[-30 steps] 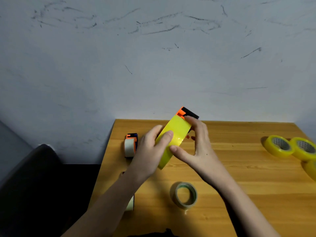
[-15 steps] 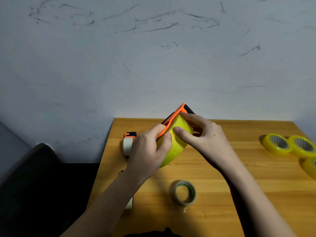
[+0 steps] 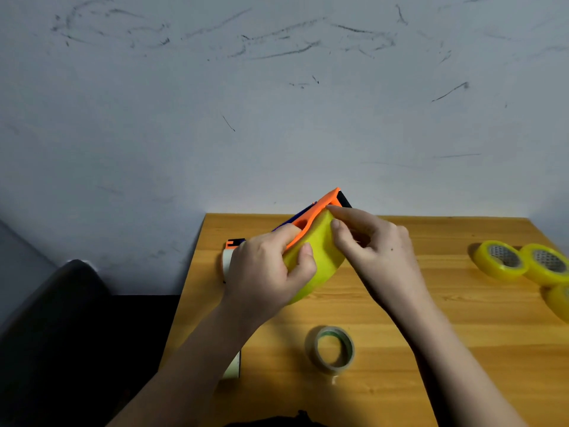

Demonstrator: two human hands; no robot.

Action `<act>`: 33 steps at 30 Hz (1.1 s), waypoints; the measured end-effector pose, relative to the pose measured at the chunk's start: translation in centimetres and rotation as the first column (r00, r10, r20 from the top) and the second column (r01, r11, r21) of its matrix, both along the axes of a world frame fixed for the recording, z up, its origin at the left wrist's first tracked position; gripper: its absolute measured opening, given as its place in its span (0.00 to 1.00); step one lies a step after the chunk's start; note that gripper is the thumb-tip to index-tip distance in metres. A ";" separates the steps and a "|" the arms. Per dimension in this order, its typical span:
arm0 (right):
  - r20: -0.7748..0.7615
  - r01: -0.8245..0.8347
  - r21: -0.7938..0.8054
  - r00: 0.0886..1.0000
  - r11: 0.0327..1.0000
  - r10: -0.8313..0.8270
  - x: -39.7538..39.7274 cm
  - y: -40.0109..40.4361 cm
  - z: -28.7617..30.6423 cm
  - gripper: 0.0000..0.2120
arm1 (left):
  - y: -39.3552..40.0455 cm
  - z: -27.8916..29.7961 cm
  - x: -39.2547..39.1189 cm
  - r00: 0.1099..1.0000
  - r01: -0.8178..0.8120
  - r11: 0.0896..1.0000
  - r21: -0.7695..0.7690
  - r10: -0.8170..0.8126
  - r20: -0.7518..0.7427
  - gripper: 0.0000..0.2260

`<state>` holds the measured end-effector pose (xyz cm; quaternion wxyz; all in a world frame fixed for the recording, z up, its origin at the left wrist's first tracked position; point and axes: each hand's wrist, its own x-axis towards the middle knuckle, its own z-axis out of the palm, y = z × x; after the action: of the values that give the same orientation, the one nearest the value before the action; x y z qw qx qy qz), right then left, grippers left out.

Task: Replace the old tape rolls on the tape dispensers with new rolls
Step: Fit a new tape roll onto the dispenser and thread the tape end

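**Yellow roll held in the orange dispenser above the counter**

The orange plastic tape dispenser with a black end (image 3: 320,212) was held off the wooden counter (image 3: 385,318), near its far edge. Its long axis ran diagonally, the black tip pointing up, away and to the right, toward the scuffed grey wall (image 3: 277,103). Seated in the dispenser was a wide, glossy yellow tape roll (image 3: 317,266), its rounded face turned toward the person.

The left hand (image 3: 264,272) had its grip clamped on the roll and dispenser, thumb pressed on the yellow face. The right hand (image 3: 372,245) pinched at the upper edge of the roll just below the tip.

On the counter lay a thin, nearly spent clear tape roll (image 3: 331,349), flat, near the front. Three yellow tape rolls (image 3: 523,263) sat together at the right edge. A second small orange dispenser holding a whitish roll (image 3: 229,257) stood behind the left hand.
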<state>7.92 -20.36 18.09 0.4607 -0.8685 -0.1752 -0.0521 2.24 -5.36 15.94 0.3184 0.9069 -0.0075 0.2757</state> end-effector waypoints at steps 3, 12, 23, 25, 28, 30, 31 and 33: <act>-0.039 -0.044 -0.045 0.998 0.998 0.042 -0.1 -0.2 0.2 0.33 | 0.2 0.2 0.1 1.000 0.007 1.000 0.002 -0.007 0.009 0.17; -0.021 -0.048 0.010 0.999 0.999 0.048 0.3 0.1 0.0 0.27 | 0.2 0.4 0.0 1.000 -0.007 0.998 0.056 0.007 0.000 0.17; -0.104 -0.105 -0.038 0.989 0.994 0.101 0.7 -0.1 0.1 0.34 | 0.8 0.3 0.6 0.998 0.018 0.999 -0.029 -0.020 -0.058 0.19; -0.109 -0.111 -0.018 0.988 0.994 0.108 0.8 -0.1 0.0 0.32 | 0.9 0.2 0.5 0.997 0.023 0.999 -0.025 -0.025 -0.069 0.19; -0.123 -0.136 0.002 0.983 0.991 0.135 1.1 -0.1 -0.1 0.26 | 1.1 0.0 0.6 0.997 0.025 0.999 -0.020 -0.026 -0.070 0.19; -0.112 -0.149 0.008 0.982 0.989 0.149 1.3 0.1 -0.5 0.17 | 1.1 0.0 0.6 0.997 0.025 1.000 -0.019 -0.026 -0.074 0.20; -0.091 -0.141 0.023 0.986 0.990 0.143 1.4 0.1 -0.7 0.12 | 1.1 -0.1 0.6 0.996 0.028 0.999 -0.015 -0.029 -0.080 0.20; -0.060 -0.104 0.049 0.992 0.993 0.107 1.5 0.1 -0.8 0.10 | 1.1 -0.2 0.5 0.996 0.036 0.999 0.021 -0.034 -0.086 0.21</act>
<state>9.46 -20.26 17.25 0.4876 -0.8486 -0.2050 -0.0043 2.72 -4.24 15.75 0.3130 0.9212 -0.0126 0.2309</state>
